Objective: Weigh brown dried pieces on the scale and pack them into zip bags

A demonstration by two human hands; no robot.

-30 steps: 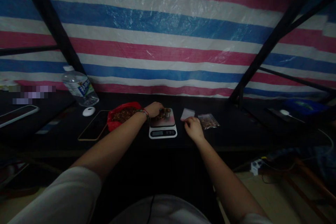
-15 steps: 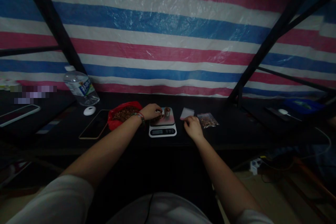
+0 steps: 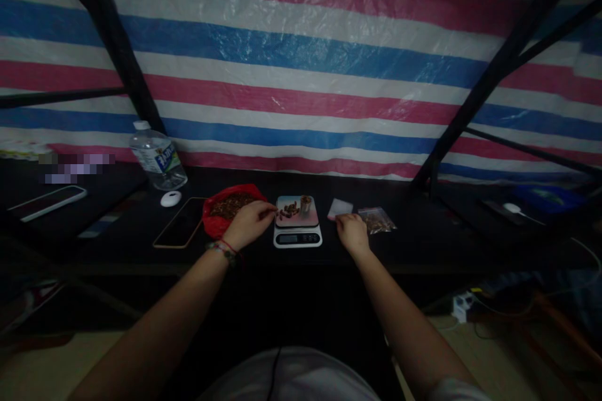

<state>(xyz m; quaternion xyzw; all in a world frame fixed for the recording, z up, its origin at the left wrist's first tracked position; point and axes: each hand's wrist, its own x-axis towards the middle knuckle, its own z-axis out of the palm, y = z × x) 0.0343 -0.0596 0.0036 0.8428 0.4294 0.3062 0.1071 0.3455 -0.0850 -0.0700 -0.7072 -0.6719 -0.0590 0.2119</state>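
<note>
Through the head camera, looks like weighing out brown pieces [image 3: 288,209], lying loose on the plate of a white scale [image 3: 292,223], just left of an upright cup [image 3: 305,207]. At the scale's left edge, see the left hand [image 3: 248,222], partly hiding a red bag [image 3: 210,220] full of brown bits, with thumb and finger drawn close; cannot tell whether pinching a piece. To the right, find the right hand [image 3: 352,233] at the near edge of a small white packet [image 3: 340,207], with fingers curled; cannot tell whether gripping. Just beyond, note a clear bag [image 3: 377,219], partly filled. Next, would probably call for reading the display [image 3: 288,239], then adjusting piece by piece, without nudging the cup.
</note>
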